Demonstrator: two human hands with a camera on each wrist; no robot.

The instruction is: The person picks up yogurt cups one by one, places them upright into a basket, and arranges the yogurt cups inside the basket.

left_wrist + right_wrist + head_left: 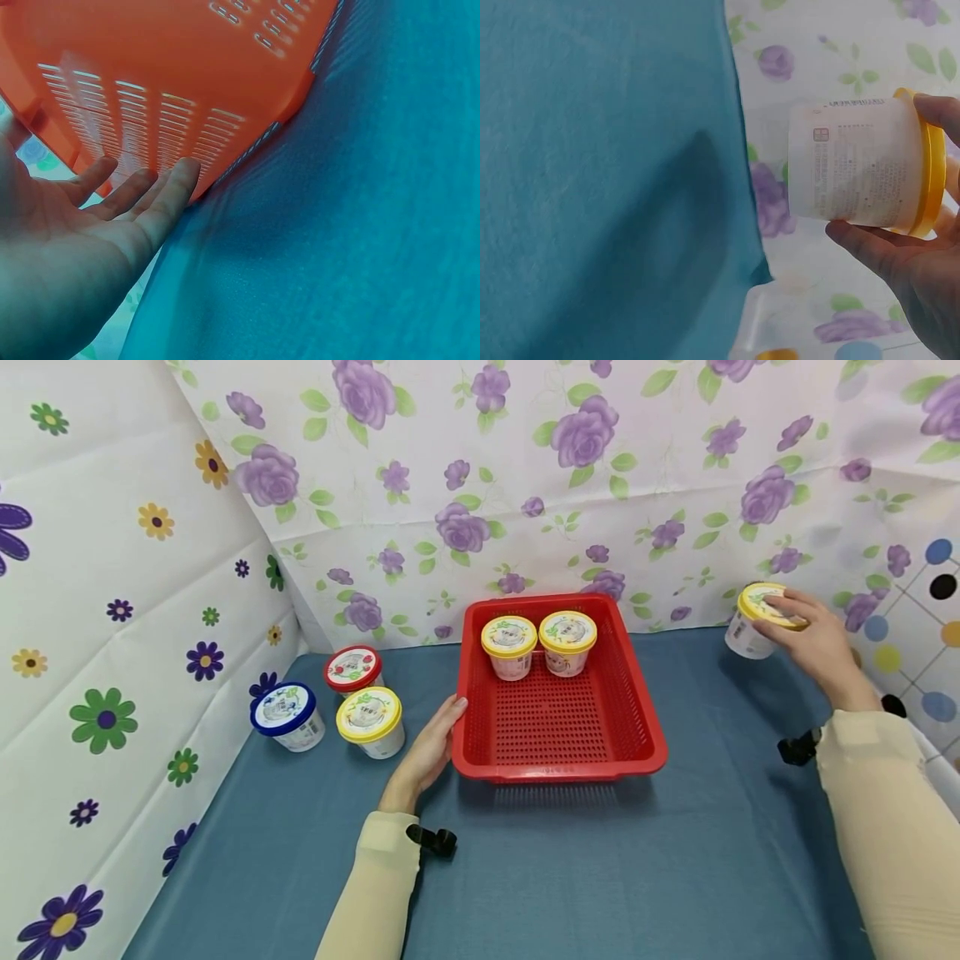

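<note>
My right hand [819,639] holds a white paper tub with a yellow lid [752,625] at the back right, fingers around the lid and upper side. In the right wrist view the tub [855,163] shows its printed side, and its shadow falls apart from it on the cloth. My left hand [427,749] grips the left side of a red plastic basket [558,771]. The left wrist view shows those fingers [176,191] against the slotted outer wall, the thumb up at the rim. Inside the basket, at its back, stand two yellow-lidded tubs [510,647] [567,643].
Left of the basket stand a red-lidded tub [352,668], another yellow-lidded tub [371,721] and a blue-lidded tub [287,717]. A blue cloth [600,877] covers the table. Flowered sheets [450,477] hang behind and at the sides.
</note>
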